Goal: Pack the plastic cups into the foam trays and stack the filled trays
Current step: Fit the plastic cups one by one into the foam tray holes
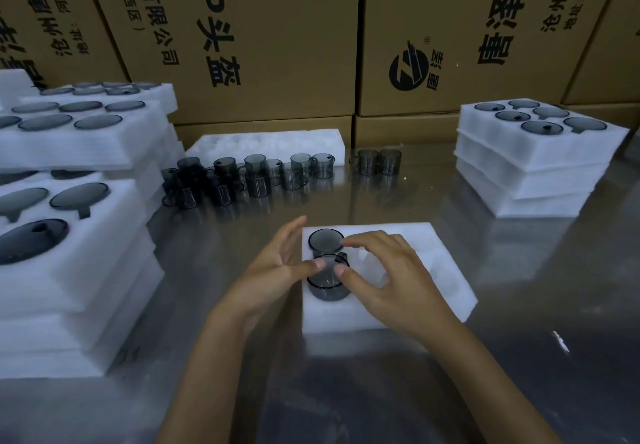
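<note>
A white foam tray (436, 270) lies on the steel table in front of me. One smoky grey plastic cup (323, 241) sits sunk in its far-left pocket. A second grey cup (325, 286) stands partly out of the pocket just nearer me. My left hand (277, 267) touches its rim with the thumb, fingers stretched out. My right hand (384, 270) pinches the same cup's rim with thumb and forefinger and covers the tray's middle pockets. Several loose grey cups (256, 177) stand in a cluster farther back on the table.
Stacks of filled foam trays rise at the left (86, 291) and at the back right (530, 163). An empty foam tray (270, 144) lies behind the loose cups. Two separate cups (379, 161) stand near it. Cardboard boxes (270, 38) wall off the back.
</note>
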Demonstrator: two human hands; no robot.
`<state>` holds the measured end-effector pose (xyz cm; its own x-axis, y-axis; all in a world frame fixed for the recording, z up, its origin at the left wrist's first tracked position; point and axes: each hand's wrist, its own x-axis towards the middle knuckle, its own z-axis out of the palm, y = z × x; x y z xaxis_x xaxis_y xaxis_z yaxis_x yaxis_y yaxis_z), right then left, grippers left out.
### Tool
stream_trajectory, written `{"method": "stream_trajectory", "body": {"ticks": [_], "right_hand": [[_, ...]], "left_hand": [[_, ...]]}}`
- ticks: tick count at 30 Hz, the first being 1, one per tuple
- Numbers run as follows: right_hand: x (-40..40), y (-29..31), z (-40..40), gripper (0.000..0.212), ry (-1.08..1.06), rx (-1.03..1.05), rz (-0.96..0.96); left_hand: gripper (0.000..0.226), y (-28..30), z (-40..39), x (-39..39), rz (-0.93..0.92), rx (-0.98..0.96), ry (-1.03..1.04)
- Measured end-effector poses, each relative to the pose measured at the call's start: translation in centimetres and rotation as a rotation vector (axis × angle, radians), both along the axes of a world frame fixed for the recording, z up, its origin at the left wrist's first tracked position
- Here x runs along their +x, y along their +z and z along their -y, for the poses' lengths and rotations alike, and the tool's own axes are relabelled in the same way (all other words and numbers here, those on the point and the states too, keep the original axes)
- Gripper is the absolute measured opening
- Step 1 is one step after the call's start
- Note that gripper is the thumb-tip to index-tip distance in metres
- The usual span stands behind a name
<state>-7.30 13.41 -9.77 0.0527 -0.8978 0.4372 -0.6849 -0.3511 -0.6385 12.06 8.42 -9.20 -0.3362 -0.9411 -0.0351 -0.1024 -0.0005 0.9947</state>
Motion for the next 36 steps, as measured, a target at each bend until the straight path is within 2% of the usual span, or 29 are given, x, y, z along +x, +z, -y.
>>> {"method": "stream_trajectory", "body": {"ticks": [5, 10, 13, 15, 17, 19, 21, 24, 27, 32, 36], "right_hand": [[-0.4, -0.7, 0.6, 0.036, 0.006, 0.041, -0.198], [-0.6, -0.9, 0.8, 0.032, -0.008, 0.051, -0.247], [-0.5, -0.7, 0.6, 0.031, -0.005, 0.058, -0.210], [-0.3, -0.4, 0.7, 0.025, -0.003, 0.084, -0.156], [0.0, 0.1, 1.4, 0.015, -0.023, 0.136, -0.062], [0.5, 1.3, 3.2, 0.005, -0.036, 0.206, 0.050], [0.9, 2.6, 6.2, 0.002, -0.014, 0.250, 0.132], [2.0, 3.3, 12.1, 0.013, -0.033, 0.299, 0.173], [3.4, 2.5, 18.4, 0.028, -0.086, 0.421, 0.190], [4.7, 0.4, 25.5, 0.016, -0.188, 0.634, 0.340], [5.0, -0.6, 29.0, 0.025, -0.201, 0.652, 0.498]], "left_hand": [[0.078, -0.7, 0.2, -0.2, -0.156, 0.150, 0.033], [0.081, -0.9, 0.3, -0.6, -0.185, 0.160, 0.060], [0.074, -1.2, 0.4, -0.5, -0.231, 0.189, 0.024], [0.070, -1.7, 0.7, -0.3, -0.337, 0.227, -0.010], [0.063, -2.3, 1.5, -0.4, -0.488, 0.272, 0.082], [0.050, -2.9, 2.9, -0.6, -0.590, 0.276, 0.272], [0.040, -3.1, 4.5, -1.2, -0.527, 0.204, 0.400], [0.048, -3.2, 6.4, -2.4, -0.312, 0.048, 0.436], [0.051, -3.6, 8.3, -3.1, -0.215, -0.039, 0.499], [0.036, -4.5, 10.9, -4.1, -0.134, -0.143, 0.682], [0.038, -4.8, 12.2, -4.2, -0.097, -0.132, 0.708]]}}
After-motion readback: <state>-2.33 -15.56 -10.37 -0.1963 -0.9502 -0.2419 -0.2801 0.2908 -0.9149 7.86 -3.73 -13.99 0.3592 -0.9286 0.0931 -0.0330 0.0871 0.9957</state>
